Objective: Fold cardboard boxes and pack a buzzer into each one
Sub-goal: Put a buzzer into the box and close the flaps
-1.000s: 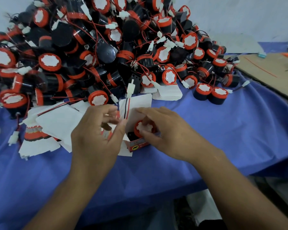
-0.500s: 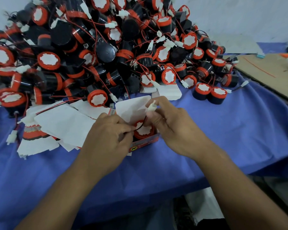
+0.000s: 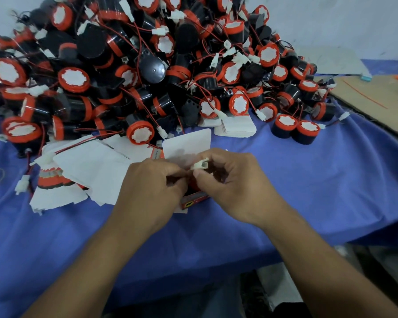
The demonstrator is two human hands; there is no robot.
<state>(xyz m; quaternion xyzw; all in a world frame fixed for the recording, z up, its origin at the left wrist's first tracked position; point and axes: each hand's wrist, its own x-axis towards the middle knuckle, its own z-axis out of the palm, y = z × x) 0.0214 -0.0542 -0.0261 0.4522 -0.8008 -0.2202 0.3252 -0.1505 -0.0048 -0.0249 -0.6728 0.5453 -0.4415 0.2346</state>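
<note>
1. Far left: loose flat box blanks (image 3: 85, 171) lie white side up on the blue cloth (image 3: 331, 180), partly under the edge of the pile of buzzers (image 3: 147, 76).
2. The pile fills the back of the table. It holds black cylinders with orange rims, red-and-black wires and white plugs.
3. The left hand (image 3: 152, 191) has curled fingers. Its thumb and forefinger tips are pressed together at the mouth of the box (image 3: 194, 200). Whether they hold anything cannot be told.
4. The box is small and red and stands on the cloth between both hands. Its white lid flap (image 3: 189, 145) is raised behind it.
5. Inside the box, a red part of the buzzer (image 3: 191, 187) shows between the fingertips. The rest is hidden.
6. The right hand (image 3: 234, 187) pinches the white plug (image 3: 200, 163) between thumb and forefinger, just above the box opening. The other fingers are curled.
7. Right of the flap: a neat stack of blanks (image 3: 236, 127).
8. Further right: two buzzers (image 3: 294, 129) stand upright, touching.
9. Far right: a brown cardboard sheet (image 3: 377, 99).
</note>
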